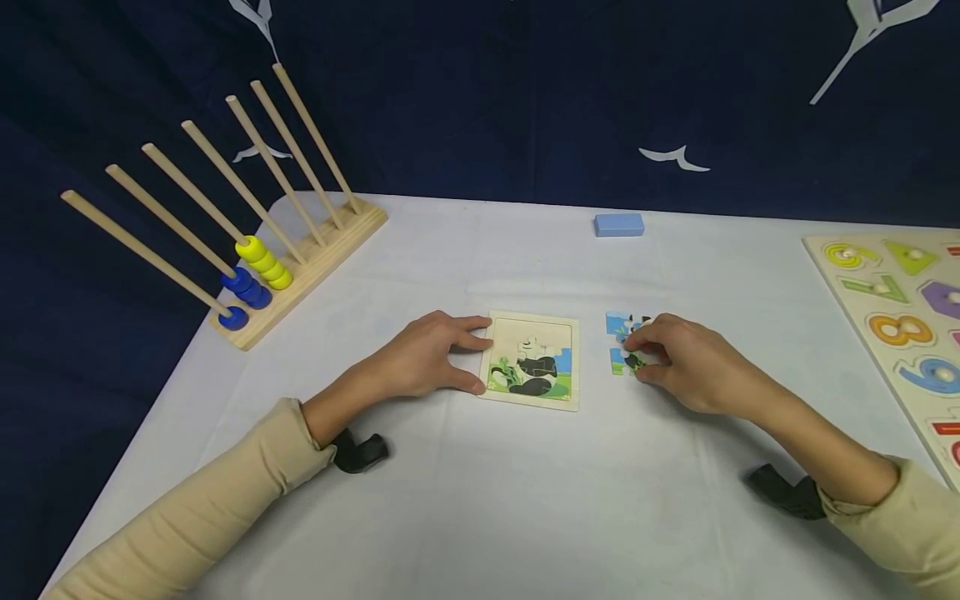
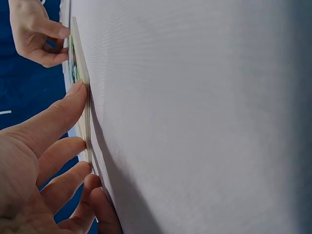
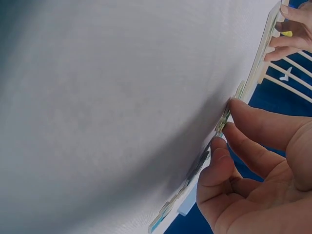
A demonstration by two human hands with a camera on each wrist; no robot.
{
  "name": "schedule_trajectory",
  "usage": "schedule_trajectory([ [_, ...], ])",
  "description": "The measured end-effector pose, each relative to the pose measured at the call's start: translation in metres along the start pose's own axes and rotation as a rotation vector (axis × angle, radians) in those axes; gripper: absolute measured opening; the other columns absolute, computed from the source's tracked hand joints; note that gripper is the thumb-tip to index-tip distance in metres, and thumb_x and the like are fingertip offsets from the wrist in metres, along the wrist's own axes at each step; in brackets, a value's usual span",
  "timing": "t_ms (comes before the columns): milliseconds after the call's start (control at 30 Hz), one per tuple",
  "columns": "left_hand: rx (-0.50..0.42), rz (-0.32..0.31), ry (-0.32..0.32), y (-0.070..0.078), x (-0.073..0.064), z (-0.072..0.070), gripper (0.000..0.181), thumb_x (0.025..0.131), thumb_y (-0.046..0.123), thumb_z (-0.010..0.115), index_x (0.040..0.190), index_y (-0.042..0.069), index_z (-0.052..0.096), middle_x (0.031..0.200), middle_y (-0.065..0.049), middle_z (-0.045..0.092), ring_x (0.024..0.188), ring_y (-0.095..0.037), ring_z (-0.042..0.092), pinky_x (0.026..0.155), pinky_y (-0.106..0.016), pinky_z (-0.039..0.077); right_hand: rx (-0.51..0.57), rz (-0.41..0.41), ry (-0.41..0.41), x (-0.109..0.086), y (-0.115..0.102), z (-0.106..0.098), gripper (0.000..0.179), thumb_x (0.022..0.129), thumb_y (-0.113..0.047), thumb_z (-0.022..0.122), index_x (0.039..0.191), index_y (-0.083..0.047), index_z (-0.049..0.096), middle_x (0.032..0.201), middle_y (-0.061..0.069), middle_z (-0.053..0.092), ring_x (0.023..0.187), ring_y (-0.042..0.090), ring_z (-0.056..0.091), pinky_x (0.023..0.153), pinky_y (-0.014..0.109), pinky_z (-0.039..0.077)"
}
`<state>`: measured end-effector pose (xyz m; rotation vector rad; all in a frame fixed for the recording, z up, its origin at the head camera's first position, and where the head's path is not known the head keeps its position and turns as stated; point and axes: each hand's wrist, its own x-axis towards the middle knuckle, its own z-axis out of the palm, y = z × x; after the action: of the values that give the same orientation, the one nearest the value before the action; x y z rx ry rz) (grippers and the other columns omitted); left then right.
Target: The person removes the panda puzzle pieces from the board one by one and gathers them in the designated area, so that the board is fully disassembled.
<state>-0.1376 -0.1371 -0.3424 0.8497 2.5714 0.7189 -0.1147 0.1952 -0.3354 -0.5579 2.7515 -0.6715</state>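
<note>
A small wooden panda puzzle board [image 1: 513,330] lies flat on the white table, with pieces fitted in its lower part and bare wood above. My left hand [image 1: 423,358] rests thumb and fingertips along the board's left edge, fingers spread. To the board's right, my right hand [image 1: 693,367] pinches a green-and-black puzzle piece [image 1: 633,362] between thumb and fingers, low at the tabletop. Other loose puzzle pieces [image 1: 618,322], blue with black and white, lie beside it, partly hidden under the fingers. In the right wrist view, thin pieces [image 3: 165,210] line the tabletop near the fingertips.
A wooden peg abacus [image 1: 322,267] with blue and yellow beads stands at the back left. A blue block [image 1: 618,225] lies toward the back edge. At the far right is a number-and-shape board [image 1: 862,312]. Behind the table hangs a dark blue cloth [image 1: 465,100].
</note>
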Motion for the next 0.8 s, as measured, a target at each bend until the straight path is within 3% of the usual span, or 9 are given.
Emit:
schedule_trajectory([
  [533, 0.009, -0.005, 0.004, 0.0004, 0.0007, -0.0008, 0.059, 0.076, 0.025, 0.087, 0.127, 0.005, 0.066, 0.147, -0.007, 0.049, 0.134, -0.031, 0.044, 0.105, -0.043, 0.037, -0.011, 0.000, 0.005, -0.0006, -0.0014, -0.0019, 0.030, 0.084, -0.004, 0.075, 0.113, 0.002, 0.069, 0.100, 0.006, 0.061, 0.088, 0.022, 0.053, 0.078, 0.042, 0.044],
  [800, 0.003, -0.008, 0.003, 0.0011, 0.0003, -0.0004, 0.059, 0.076, 0.025, 0.087, 0.127, 0.005, 0.066, 0.147, -0.006, 0.049, 0.134, -0.031, 0.044, 0.105, -0.043, 0.038, 0.045, -0.023, 0.051, 0.0007, -0.0080, -0.0059, 0.033, 0.085, -0.006, 0.076, 0.116, 0.002, 0.067, 0.094, 0.005, 0.057, 0.087, 0.022, 0.049, 0.075, 0.040, 0.042],
])
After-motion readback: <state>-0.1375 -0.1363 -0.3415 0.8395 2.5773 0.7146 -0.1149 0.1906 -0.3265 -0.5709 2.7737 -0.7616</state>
